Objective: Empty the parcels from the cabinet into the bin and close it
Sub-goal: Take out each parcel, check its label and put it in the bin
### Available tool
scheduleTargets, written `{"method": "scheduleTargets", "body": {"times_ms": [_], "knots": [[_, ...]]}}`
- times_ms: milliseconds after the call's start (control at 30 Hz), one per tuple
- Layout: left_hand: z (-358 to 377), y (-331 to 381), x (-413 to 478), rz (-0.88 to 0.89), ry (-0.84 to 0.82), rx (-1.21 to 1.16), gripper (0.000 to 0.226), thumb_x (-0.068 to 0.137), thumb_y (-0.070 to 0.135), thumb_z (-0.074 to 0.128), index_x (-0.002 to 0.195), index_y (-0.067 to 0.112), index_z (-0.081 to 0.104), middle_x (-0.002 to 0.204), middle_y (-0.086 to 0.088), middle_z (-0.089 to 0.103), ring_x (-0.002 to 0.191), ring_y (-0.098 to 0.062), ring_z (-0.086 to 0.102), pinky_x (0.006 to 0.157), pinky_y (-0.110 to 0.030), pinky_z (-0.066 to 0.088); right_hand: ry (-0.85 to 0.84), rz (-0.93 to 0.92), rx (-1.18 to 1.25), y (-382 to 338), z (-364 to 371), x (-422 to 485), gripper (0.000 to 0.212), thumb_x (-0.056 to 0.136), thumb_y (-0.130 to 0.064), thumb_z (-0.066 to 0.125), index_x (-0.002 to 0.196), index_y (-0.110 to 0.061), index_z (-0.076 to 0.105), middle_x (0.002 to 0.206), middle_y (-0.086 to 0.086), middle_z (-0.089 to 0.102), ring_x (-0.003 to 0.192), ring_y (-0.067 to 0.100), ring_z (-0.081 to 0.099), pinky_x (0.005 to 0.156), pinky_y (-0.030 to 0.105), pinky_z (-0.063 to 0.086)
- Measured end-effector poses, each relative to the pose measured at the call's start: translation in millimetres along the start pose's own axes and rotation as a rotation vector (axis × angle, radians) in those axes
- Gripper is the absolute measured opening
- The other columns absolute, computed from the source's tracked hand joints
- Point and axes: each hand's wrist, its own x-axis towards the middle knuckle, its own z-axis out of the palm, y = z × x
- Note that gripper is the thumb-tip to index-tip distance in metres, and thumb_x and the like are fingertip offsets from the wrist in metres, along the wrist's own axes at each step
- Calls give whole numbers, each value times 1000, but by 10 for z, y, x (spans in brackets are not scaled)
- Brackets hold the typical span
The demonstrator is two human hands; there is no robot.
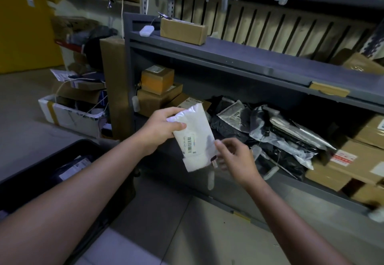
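Two bare forearms reach in from the near edge. The left hand (162, 128) grips the top of a white parcel (194, 138), and the right hand (235, 157) pinches its lower right edge. The parcel is held before the grey cabinet's (228, 56) lower shelf, right of the dark bin (39, 167).

The grey cabinet (239, 57) carries a cardboard box (184, 31) on top, and below stacked boxes (158, 90), plastic mailer bags (280, 131) and more boxes (353, 161).
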Motion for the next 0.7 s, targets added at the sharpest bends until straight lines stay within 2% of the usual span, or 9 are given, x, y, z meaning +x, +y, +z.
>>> {"method": "scheduleTargets", "body": {"times_ms": [133, 267, 367, 433, 500, 533, 600, 667, 700], "knots": [[135, 83, -46, 105, -54, 91, 29, 89, -5, 62, 107, 15, 72, 108, -3, 70, 99, -14, 65, 82, -25, 54, -85, 531, 383, -24, 16, 55, 61, 95, -62, 46, 106, -4, 60, 95, 18, 73, 71, 28, 71, 57, 34, 57], [172, 159, -101, 132, -188, 66, 25, 88, -11, 60, 90, 9, 74, 108, 5, 74, 105, -6, 67, 89, -24, 54, -59, 718, 654, 34, 42, 123, 67, 91, -64, 52, 111, -1, 56, 100, 22, 72, 82, 34, 72, 53, 37, 60], [141, 159, -101, 134, -280, 51, 26, 86, -13, 60, 80, 9, 73, 113, 8, 74, 114, -5, 64, 99, -30, 49, 16, 766, 806, 2, 52, 130, 34, 91, -36, 68, 102, -8, 54, 92, 21, 70, 82, 32, 70, 61, 45, 61], [99, 141, -92, 118, -331, 49, 30, 86, -13, 60, 76, 12, 72, 118, 9, 72, 118, -4, 61, 103, -30, 45, 25, 786, 847, 15, 66, 138, 14, 92, -12, 67, 88, -4, 56, 84, 20, 69, 70, 28, 70, 62, 42, 60], [52, 117, -94, 80, -356, 45, 33, 86, -13, 60, 72, 15, 71, 125, 12, 68, 123, -2, 57, 102, -24, 43, 31, 804, 883, 52, 83, 168, 13, 91, 4, 59, 78, 2, 56, 76, 19, 64, 57, 24, 67, 55, 32, 59], [27, 97, -90, 64, -350, 39, 35, 85, -13, 61, 70, 17, 72, 129, 12, 66, 127, -2, 54, 103, -24, 43, 53, 794, 896, 64, 85, 190, 15, 90, 8, 56, 76, 3, 56, 77, 18, 61, 58, 24, 64, 51, 29, 58], [-25, 52, -75, 31, -282, 48, 36, 85, -12, 62, 77, 20, 76, 137, 10, 60, 130, -5, 50, 106, -29, 45, 94, 759, 883, 77, 73, 234, 13, 90, 11, 54, 79, 4, 55, 80, 17, 55, 67, 24, 58, 49, 25, 56], [-71, -1, -44, -33, -189, 17, 37, 87, -8, 64, 107, 23, 72, 136, 2, 60, 121, -10, 59, 96, -33, 54, 112, 734, 863, 90, 48, 267, 8, 90, 11, 52, 86, 5, 56, 84, 17, 55, 71, 24, 57, 50, 25, 56], [-90, -27, -28, -89, -151, -56, 45, 88, -4, 65, 121, 27, 62, 132, -2, 62, 114, -15, 64, 88, -34, 58, 116, 722, 866, 104, 39, 277, 8, 89, 12, 52, 89, 5, 57, 87, 18, 57, 74, 24, 58, 52, 26, 57]]}}
